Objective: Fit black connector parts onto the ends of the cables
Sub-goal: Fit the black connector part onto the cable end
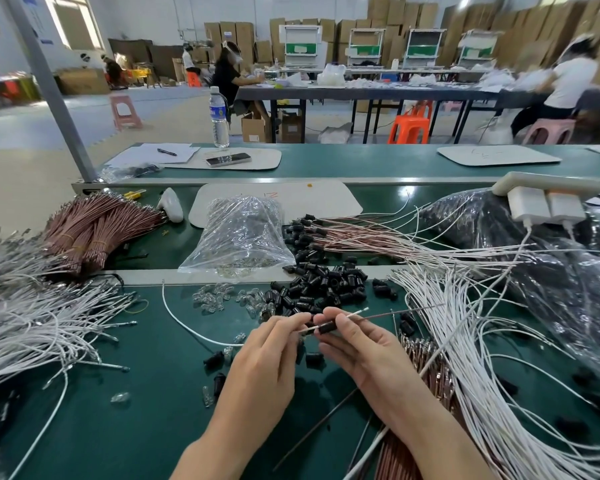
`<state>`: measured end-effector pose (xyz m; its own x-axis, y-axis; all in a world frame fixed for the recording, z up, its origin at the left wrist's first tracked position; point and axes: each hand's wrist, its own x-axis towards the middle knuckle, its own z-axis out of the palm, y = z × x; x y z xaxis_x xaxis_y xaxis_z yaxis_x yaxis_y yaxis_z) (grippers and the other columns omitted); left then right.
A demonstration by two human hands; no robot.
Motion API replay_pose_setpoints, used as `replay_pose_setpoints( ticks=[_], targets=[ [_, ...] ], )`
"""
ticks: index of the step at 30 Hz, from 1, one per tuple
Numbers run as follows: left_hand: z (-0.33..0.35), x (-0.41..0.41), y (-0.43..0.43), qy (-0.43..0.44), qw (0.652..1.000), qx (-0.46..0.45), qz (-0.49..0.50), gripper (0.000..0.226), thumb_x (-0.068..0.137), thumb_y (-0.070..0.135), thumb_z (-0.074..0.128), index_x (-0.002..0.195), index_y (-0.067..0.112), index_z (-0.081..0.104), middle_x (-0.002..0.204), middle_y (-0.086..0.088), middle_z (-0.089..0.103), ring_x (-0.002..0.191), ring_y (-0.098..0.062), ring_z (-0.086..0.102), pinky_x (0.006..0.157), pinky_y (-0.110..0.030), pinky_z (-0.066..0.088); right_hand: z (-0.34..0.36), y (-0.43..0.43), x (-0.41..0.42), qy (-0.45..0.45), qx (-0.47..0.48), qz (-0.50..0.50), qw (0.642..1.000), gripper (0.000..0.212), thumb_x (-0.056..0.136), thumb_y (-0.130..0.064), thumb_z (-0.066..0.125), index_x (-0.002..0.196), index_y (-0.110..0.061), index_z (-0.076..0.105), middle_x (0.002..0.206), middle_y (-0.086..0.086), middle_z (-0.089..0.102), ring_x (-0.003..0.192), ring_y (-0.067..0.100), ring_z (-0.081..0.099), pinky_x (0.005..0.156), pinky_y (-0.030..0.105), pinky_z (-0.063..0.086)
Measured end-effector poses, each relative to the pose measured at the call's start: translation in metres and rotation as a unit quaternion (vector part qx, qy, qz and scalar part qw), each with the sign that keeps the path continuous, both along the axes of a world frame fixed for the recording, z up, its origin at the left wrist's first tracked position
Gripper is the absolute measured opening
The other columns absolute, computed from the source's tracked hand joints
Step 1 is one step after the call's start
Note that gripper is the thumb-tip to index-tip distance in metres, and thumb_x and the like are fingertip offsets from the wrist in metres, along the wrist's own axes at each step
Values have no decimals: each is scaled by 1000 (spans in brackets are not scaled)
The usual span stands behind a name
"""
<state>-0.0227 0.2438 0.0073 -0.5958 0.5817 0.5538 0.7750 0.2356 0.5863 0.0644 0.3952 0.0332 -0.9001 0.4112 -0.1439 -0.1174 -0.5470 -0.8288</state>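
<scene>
Looking down from the head camera, both hands meet at mid-frame over the green worktop (pixel 146 403). The left hand (pixel 267 344) has its grip pinched on the near end of a white cable (pixel 355 312). The right hand (pixel 357 348) has its grip closed round a black connector (pixel 327 328), thumb on top. The white cable runs out of the connector toward 2 o'clock, and a thin brown cable (pixel 399 313) trails off toward 3 o'clock.

At 12 o'clock from the hands lies a loose heap of black connector parts (pixel 321 285), with small glass bulbs (pixel 215 296) scattered just beside it at 11. Beyond those sits a clear plastic bag (pixel 239 230), crumpled, with more glass bulbs settled along its near edge.

At 1 o'clock, a fan of cables (pixel 354 233) lies with black parts already on their ends. At 2 o'clock there's a big dark plastic sack (pixel 482 216); I cannot tell what it holds. A power strip (pixel 548 185) rests on it.

White cables (pixel 32 323) sprawl at 9 o'clock and again at 4 o'clock. Tied brown bundles (pixel 94 226) sit at 10.
</scene>
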Motion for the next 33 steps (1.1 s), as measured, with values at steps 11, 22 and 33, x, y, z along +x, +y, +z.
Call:
replay_pose_setpoints(
  ticks=[11, 22, 33],
  targets=[
    [3, 1, 1, -12, 1000, -11, -9, 24, 101, 54, 44, 123, 49, 53, 109, 29, 55, 101, -6, 59, 82, -26, 51, -2, -7, -1, -9, 84, -25, 996, 25, 68, -25, 82, 91, -14, 81, 97, 13, 77, 90, 22, 75, 75, 21, 59],
    [-2, -5, 2, -13, 1000, 4, 3, 27, 99, 42, 50, 122, 37, 63, 105, 29, 55, 94, -10, 60, 80, -26, 48, 3, -2, 1, -19, 113, -100, 988, 33, 64, -39, 83, 86, -14, 80, 97, 7, 77, 80, 16, 72, 64, 24, 57],
    [10, -15, -13, 30, 997, 30, 70, 27, 98, 31, 55, 122, 27, 67, 106, 25, 56, 101, -4, 54, 87, -11, 39, 13, 38, 20, 59, -11, -220, 974, 8, 80, -26, 71, 77, -23, 77, 81, -1, 72, 69, 10, 69, 60, 22, 59]
  ],
)
